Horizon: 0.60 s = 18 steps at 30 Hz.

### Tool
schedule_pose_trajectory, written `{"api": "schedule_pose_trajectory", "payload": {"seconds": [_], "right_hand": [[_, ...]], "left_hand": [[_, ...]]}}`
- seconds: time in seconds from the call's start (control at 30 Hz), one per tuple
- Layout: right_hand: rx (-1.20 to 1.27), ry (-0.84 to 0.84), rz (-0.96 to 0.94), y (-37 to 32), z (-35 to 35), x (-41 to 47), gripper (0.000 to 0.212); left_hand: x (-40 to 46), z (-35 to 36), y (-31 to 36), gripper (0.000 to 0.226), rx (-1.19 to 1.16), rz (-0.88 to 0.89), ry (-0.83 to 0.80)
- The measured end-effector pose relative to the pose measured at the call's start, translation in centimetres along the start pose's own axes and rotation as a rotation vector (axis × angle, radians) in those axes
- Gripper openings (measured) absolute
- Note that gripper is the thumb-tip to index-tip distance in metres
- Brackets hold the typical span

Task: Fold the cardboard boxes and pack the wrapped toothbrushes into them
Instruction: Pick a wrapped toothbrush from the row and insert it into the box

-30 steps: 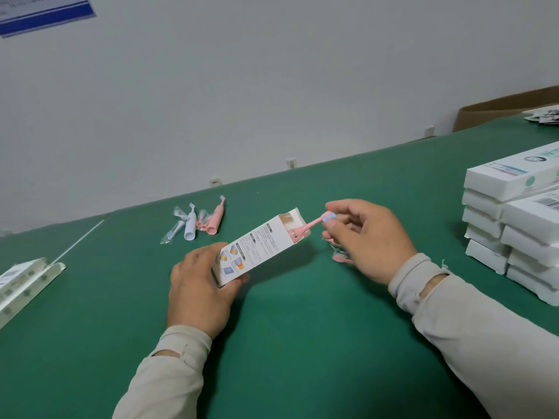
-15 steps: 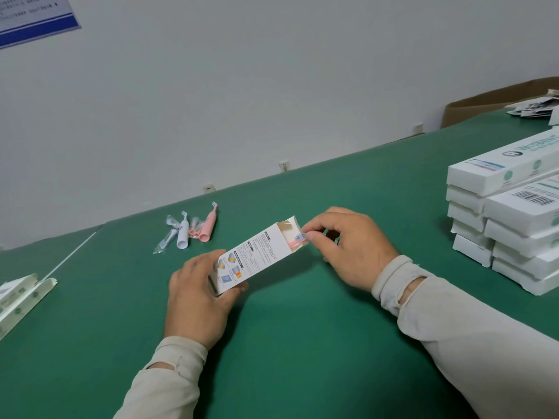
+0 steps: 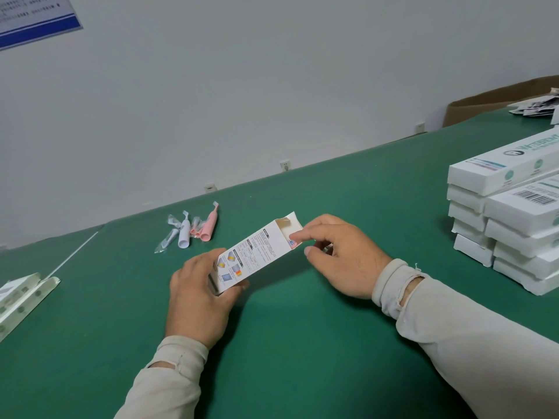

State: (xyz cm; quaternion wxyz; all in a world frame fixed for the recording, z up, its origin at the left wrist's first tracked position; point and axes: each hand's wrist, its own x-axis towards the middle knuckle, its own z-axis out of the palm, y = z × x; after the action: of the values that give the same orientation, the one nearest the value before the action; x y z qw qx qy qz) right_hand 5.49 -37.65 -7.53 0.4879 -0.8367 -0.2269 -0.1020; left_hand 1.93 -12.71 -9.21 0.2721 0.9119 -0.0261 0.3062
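A small white printed cardboard box lies tilted over the green table, its open flaps at the far end. My left hand grips its near end. A pink toothbrush's head just shows at the box's open mouth, and the rest is inside. My right hand is at that mouth, its index fingertip on the head. Its other fingers curl round a small clear-wrapped piece, mostly hidden.
Wrapped pink and white toothbrush parts lie behind the box at the left. Several closed white boxes are stacked at the right. Flat unfolded boxes sit at the left edge. A brown carton stands at the far right.
The pink toothbrush has slid from sticking out of the box to almost fully inside. My right hand followed it up to the open end. My left hand kept its grip.
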Motion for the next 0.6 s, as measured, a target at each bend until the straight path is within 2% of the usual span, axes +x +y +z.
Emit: {"api": "schedule_pose_trajectory", "payload": {"seconds": [0.2,0.37,0.53,0.6], "right_hand": [[0.046,-0.033,-0.011,-0.4,0.3,-0.2,0.028],[0.372,0.023,0.158,-1.3,-0.2,-0.1,0.023],[0.366,0.049,0.13,-1.0,0.0,-0.2,0.008],[0.39,0.045,0.118,-0.9,0.1,-0.2,0.009]], "left_hand": [[-0.1,0.1,-0.1,0.058,-0.021,-0.006,-0.02],[0.1,0.1,-0.1,0.054,0.019,0.013,-0.015],[0.1,-0.1,0.1,0.051,0.02,0.024,-0.002],[0.0,-0.2,0.2,0.052,0.003,0.015,-0.003]]}}
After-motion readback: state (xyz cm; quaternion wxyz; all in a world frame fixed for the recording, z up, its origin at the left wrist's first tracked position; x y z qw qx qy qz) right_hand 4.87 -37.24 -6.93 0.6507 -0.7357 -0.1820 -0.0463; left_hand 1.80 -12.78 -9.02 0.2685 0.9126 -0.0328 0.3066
